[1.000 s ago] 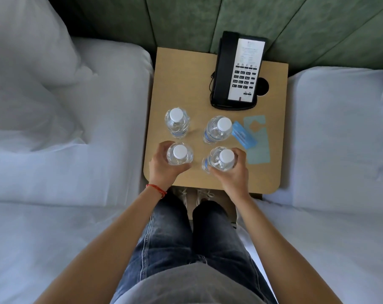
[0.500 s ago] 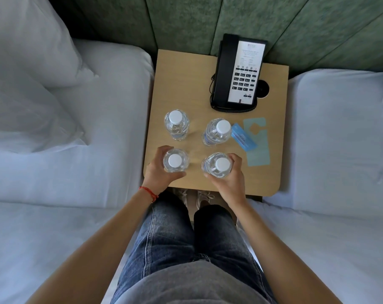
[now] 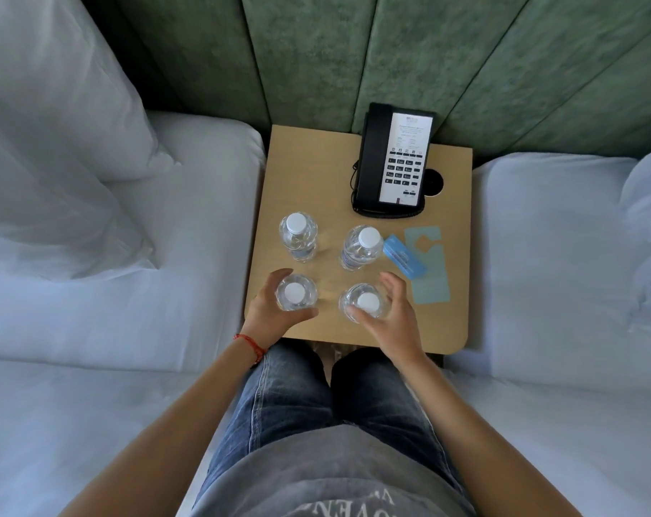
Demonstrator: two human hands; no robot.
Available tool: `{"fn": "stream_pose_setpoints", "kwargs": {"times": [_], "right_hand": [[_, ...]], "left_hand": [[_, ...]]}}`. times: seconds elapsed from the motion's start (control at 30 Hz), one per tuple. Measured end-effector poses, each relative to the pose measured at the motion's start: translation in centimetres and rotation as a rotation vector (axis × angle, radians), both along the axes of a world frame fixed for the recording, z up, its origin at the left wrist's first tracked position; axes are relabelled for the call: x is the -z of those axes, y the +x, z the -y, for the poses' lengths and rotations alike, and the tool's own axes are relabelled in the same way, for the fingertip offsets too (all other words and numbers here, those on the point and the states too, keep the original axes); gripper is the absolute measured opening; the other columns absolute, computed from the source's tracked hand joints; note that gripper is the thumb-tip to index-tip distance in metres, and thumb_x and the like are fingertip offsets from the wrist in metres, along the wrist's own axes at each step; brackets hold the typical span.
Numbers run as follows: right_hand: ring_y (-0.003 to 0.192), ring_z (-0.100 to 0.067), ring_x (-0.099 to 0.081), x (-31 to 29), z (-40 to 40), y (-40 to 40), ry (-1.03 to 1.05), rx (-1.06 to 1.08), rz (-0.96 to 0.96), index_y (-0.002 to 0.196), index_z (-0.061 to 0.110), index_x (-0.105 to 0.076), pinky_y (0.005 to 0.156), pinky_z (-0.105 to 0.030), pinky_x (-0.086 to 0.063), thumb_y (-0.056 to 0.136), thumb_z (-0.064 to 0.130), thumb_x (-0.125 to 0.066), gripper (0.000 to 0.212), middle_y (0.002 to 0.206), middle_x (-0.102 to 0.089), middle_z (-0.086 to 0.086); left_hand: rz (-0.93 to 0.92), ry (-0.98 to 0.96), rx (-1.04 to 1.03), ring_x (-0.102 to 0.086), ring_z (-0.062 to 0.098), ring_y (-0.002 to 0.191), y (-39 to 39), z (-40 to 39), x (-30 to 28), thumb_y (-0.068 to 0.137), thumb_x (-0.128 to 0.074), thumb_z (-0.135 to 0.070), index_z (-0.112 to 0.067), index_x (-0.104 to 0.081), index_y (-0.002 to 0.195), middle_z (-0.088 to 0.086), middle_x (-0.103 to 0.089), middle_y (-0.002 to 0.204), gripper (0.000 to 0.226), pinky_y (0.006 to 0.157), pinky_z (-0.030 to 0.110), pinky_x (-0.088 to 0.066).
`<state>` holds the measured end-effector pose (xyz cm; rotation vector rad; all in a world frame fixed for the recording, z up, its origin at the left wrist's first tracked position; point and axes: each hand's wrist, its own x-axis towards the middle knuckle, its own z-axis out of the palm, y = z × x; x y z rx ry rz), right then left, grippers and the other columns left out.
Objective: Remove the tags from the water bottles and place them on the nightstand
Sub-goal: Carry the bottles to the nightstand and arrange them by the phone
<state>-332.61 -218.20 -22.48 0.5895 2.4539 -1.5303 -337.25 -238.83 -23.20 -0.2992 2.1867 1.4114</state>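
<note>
Bottles (image 3: 296, 292) upright on nightstand (image 3: 309, 173), between hands (image 3: 391, 315).

A single wide-angle camera worn on the person's head looks forward and steeply down, almost straight onto the square light-wood nightstand surface (image 3: 309, 173) from close above. The person's own grey shirt and blue jeans fill the bottom edge, and both forearms reach up from there. White beds flank the surface to either side, and the green padded headboard panels (image 3: 316, 50) close the top. Straight lines bow outward near the frame's edges.
</note>
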Motion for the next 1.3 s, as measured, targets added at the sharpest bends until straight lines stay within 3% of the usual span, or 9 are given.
{"fn": "stream_pose_setpoints", "kwargs": {"times": [0.13,0.3,0.43,0.6,0.77,0.9,1.07,1.17,1.3], "right_hand": [[0.122,-0.004,-0.045,-1.5,-0.8,-1.6,-0.059,0.055,-0.109,0.128,0.025,-0.042,0.101,-0.021,-0.034,0.074,0.040,-0.073,0.064,0.130,-0.049,0.011],[0.121,-0.013,-0.049,-2.2,-1.4,-5.0,0.014,0.092,-0.180,0.127,0.016,-0.048,0.103,-0.032,-0.039,0.081,0.033,-0.068,0.052,0.129,-0.054,0.004],[0.113,-0.007,-0.047,-1.7,-1.4,-7.1,0.038,0.060,-0.144,0.130,0.017,-0.048,0.100,-0.025,-0.037,0.081,0.030,-0.069,0.054,0.123,-0.050,0.013],[0.117,-0.012,-0.051,-0.4,-0.8,-7.9,0.041,0.023,-0.113,0.125,0.013,-0.054,0.096,-0.012,-0.033,0.080,0.023,-0.071,0.050,0.128,-0.058,-0.001],[0.113,-0.011,-0.055,0.2,-0.4,-8.6,0.029,0.067,-0.120,0.119,0.011,-0.059,0.095,-0.015,-0.037,0.079,0.017,-0.072,0.043,0.122,-0.063,-0.001],[0.107,-0.001,-0.057,0.3,-0.4,-9.2,0.014,0.071,-0.149,0.114,0.011,-0.064,0.092,-0.005,-0.037,0.075,0.017,-0.076,0.042,0.114,-0.064,0.007],[0.090,0.004,-0.058,0.3,-0.5,-11.5,0.037,0.094,-0.137,0.108,0.012,-0.068,0.080,-0.001,-0.039,0.073,0.019,-0.077,0.037,0.100,-0.069,0.007],[0.081,0.004,-0.058,-0.1,-0.5,-13.6,0.064,0.085,-0.153,0.105,0.013,-0.069,0.075,-0.003,-0.040,0.072,0.021,-0.078,0.035,0.090,-0.070,0.007],[0.092,-0.012,-0.064,-0.5,-0.1,-16.8,0.060,0.065,-0.170,0.109,0.010,-0.068,0.086,-0.019,-0.046,0.073,0.022,-0.077,0.039,0.102,-0.072,-0.004]], "left_hand": [[-0.036,0.073,-0.104,-0.047,0.013,0.114,-0.5,-0.2,-1.3,0.050,-0.071,-0.058,-0.029,-0.046,0.122,-0.009,-0.051,0.121,0.081,0.088,0.019,-0.035],[-0.170,0.048,-0.149,-0.048,0.020,0.119,-4.2,-0.7,-2.0,0.080,-0.068,-0.025,-0.023,-0.049,0.126,-0.006,-0.055,0.123,0.050,0.095,0.028,-0.036],[-0.199,-0.032,-0.105,-0.050,0.015,0.108,-7.2,-1.5,-2.0,0.081,-0.067,-0.020,-0.018,-0.046,0.131,0.003,-0.055,0.127,0.054,0.091,0.025,-0.037],[-0.201,-0.055,-0.089,-0.052,0.019,0.116,-8.4,-2.1,-1.1,0.077,-0.070,-0.015,-0.017,-0.053,0.124,0.004,-0.059,0.124,0.050,0.095,0.026,-0.039],[-0.218,-0.053,-0.110,-0.054,0.015,0.113,-8.9,-2.3,-0.9,0.076,-0.072,-0.014,-0.015,-0.058,0.121,0.003,-0.060,0.124,0.048,0.100,0.027,-0.040],[-0.284,-0.090,-0.101,-0.057,0.013,0.107,-9.5,-2.4,-0.7,0.074,-0.075,-0.014,-0.014,-0.062,0.115,0.002,-0.064,0.119,0.043,0.092,0.014,-0.040],[-0.344,-0.159,-0.118,-0.059,0.012,0.083,-11.5,-2.2,-0.5,0.069,-0.078,-0.014,-0.013,-0.068,0.105,0.007,-0.071,0.099,0.038,0.072,-0.005,-0.035],[-0.320,-0.141,-0.128,-0.061,0.012,0.084,-13.3,-1.9,-0.5,0.068,-0.079,-0.015,-0.013,-0.069,0.103,0.006,-0.071,0.096,0.037,0.074,0.000,-0.040],[-0.342,-0.104,-0.100,-0.064,0.017,0.094,-16.1,-1.8,-0.8,0.070,-0.077,-0.012,-0.010,-0.068,0.105,0.008,-0.070,0.103,0.036,0.087,0.025,-0.048]]}}
